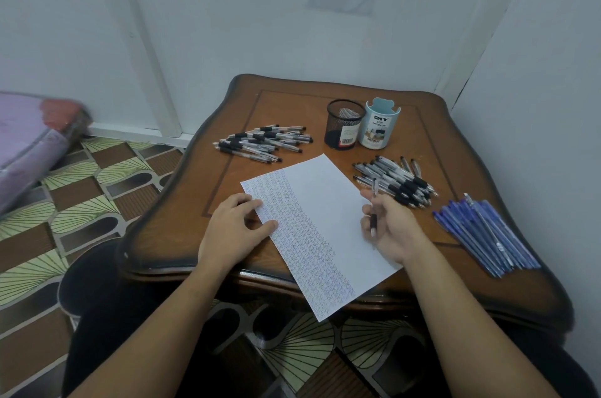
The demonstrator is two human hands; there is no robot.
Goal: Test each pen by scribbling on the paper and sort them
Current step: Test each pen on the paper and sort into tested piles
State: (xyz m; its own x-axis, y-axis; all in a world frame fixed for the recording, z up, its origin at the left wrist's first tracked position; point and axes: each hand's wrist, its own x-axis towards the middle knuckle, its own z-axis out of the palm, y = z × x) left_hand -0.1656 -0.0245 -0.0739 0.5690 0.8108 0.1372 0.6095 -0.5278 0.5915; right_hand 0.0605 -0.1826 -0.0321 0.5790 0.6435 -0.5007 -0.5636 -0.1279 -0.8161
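Mesh cup (pixel 344 124) beside organizer (pixel 379 126), contents unclear

walls (pixel 227 23): pale blue-grey, plain | floor (pixel 74 189): brown and cream fan pattern | table (pixel 286 105): dark brown wood, curved edge | purple bundle (pixel 26 144): on floor at left

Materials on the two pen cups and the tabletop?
Black cup: looks like matte black metal mesh; the lattice wall is see-through.
Pale blue cup: probably smooth plastic, opaque with a moulded shaped rim and a paper label on the front.
Table: wood or veneer, brown, with glossy varnish and darkened carved edges.
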